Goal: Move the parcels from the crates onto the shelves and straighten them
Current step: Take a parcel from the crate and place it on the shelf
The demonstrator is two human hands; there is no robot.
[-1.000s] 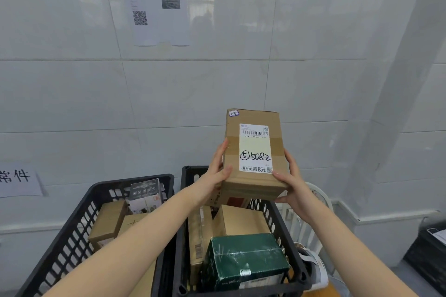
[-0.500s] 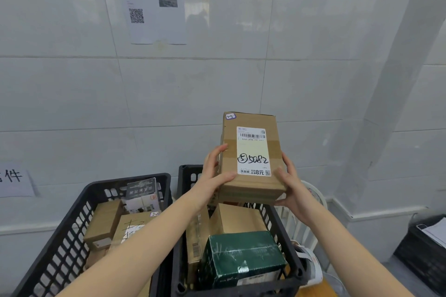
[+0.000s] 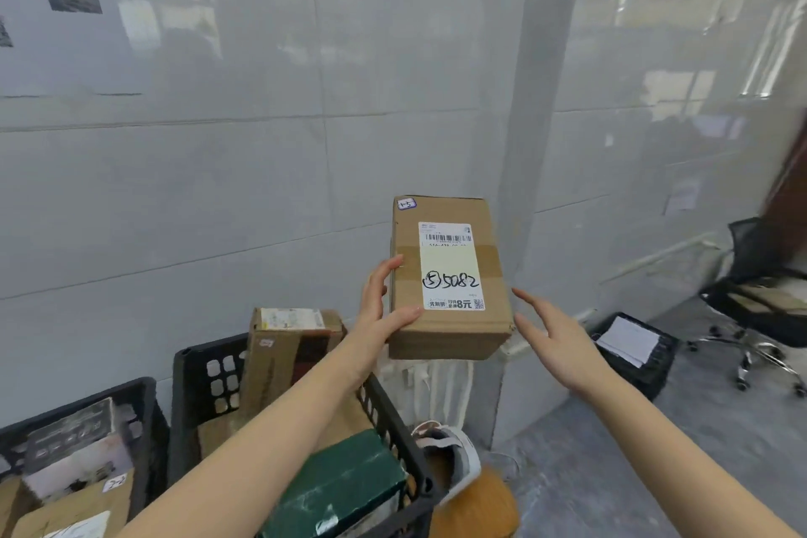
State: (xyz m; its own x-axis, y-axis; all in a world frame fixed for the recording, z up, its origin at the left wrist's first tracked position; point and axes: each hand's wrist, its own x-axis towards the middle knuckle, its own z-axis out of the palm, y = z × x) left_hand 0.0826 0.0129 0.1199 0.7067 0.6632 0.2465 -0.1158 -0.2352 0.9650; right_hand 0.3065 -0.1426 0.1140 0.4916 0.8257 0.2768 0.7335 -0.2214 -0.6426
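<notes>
Cardboard parcel clasped in the left grip; right grip released, fingers straight, just beside.

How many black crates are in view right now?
3. Two stand side by side at lower left, holding parcels: the left crate and the middle crate. A third crate sits on the floor at right, holding papers. Others may be hidden.

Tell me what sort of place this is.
Probably a parcel depot's back room: a labelled parcel in the left hand, black crates packed with boxes, tiled walls.
</notes>
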